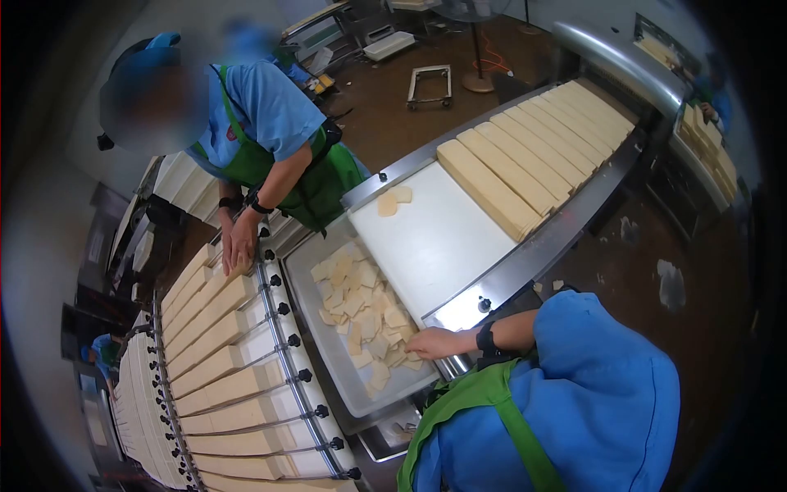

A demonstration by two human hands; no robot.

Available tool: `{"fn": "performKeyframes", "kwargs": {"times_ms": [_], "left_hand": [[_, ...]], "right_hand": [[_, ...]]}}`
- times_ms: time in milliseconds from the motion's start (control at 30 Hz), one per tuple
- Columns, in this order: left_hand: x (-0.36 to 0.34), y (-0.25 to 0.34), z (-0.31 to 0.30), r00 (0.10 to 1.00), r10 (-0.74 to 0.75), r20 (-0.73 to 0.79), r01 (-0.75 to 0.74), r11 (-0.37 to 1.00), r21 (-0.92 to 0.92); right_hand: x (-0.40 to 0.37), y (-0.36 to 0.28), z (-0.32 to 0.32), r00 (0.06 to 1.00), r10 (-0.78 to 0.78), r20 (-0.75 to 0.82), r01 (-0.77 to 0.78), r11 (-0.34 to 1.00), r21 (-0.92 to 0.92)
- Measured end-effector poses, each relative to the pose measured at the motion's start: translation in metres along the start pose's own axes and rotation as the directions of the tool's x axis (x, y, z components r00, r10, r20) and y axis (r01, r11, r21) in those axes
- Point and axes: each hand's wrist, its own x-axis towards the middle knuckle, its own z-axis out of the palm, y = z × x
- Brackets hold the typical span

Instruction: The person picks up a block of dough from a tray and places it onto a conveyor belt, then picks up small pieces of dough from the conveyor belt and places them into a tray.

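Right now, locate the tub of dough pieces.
In the head view, the tub is just left of centre, between the white belt and knobbed rail, by the right hand.

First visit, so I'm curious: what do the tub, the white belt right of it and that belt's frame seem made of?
The tub looks like dull, pale plastic: smooth walls, rounded corner. The belt could be plastic or coated fabric: smooth, white, no visible weave. The frame looks like polished metal, given its bright glare.
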Motion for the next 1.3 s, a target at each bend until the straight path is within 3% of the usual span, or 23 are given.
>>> {"fn": "performKeyframes", "kwargs": {"times_ms": [900, 1000, 1100, 1300], "left_hand": [[-0.006, 0.006, -0.005, 0.994, 0.092, -0.05, -0.085, 0.988, 0.129], [-0.012, 0.021, -0.008, 0.999, 0.024, -0.031, -0.023, 0.999, 0.03], [-0.007, 0.0, -0.002, 0.983, 0.154, -0.105, -0.13, 0.971, 0.201], [0.0, -0.017, 0.002, 0.994, 0.095, -0.059, -0.093, 0.995, 0.044]], "right_hand": [[-0.004, 0.0, -0.001, 0.999, -0.032, -0.016, 0.032, 0.999, 0.009], [-0.004, -0.001, -0.003, 1.0, -0.027, -0.012, 0.027, 1.0, 0.003], [-0.005, -0.005, -0.007, 0.999, -0.035, -0.015, 0.035, 0.999, -0.01], [-0.004, -0.004, -0.006, 1.0, -0.018, 0.01, 0.019, 0.998, -0.053]]}}
